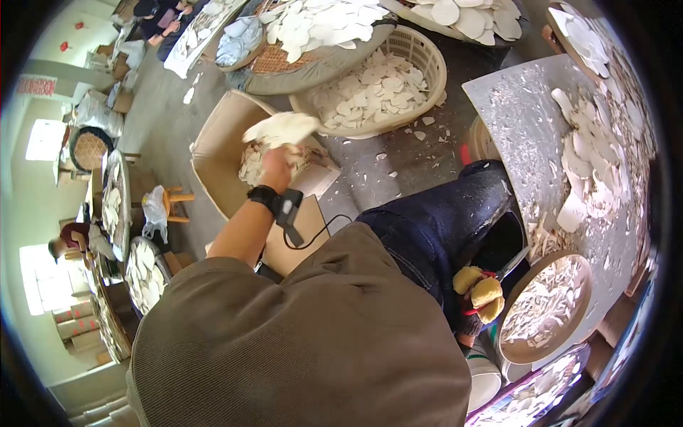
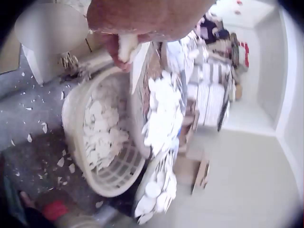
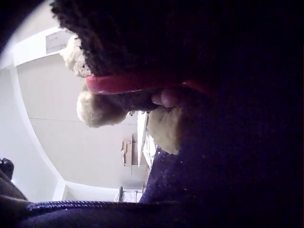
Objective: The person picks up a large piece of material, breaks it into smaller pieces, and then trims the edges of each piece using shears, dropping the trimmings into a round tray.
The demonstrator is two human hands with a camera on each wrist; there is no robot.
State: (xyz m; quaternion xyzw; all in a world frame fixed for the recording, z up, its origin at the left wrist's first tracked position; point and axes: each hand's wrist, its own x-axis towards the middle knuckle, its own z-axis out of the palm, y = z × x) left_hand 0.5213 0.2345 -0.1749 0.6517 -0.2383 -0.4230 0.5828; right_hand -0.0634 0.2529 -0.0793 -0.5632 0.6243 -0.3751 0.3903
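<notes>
My bare left hand point(image 1: 277, 169) pinches a broad, flat, pale slice point(image 1: 281, 129), slightly blurred, above an open cardboard box point(image 1: 213, 153). Similar pale pieces point(image 1: 250, 167) lie inside that box. In the left wrist view, the left hand point(image 2: 147, 19) comes in from the top with its fingers partly hidden. My right hand point(image 1: 478, 295), in a dark glove with yellow fingertips, grips red-handled scissors point(image 1: 514, 262) beside my thigh. Its fingers wrap the red handle point(image 3: 118, 84) in the dark right wrist view.
A plastic basket point(image 1: 437, 75) of pale chips stands beyond the box, below a round tray point(image 1: 284, 82) heaped with slices. At right, a metal-topped table point(image 1: 505, 99) bears slices and scraps, with a round tub point(image 1: 587, 292) of shreds near my right hand. Other people work at far left.
</notes>
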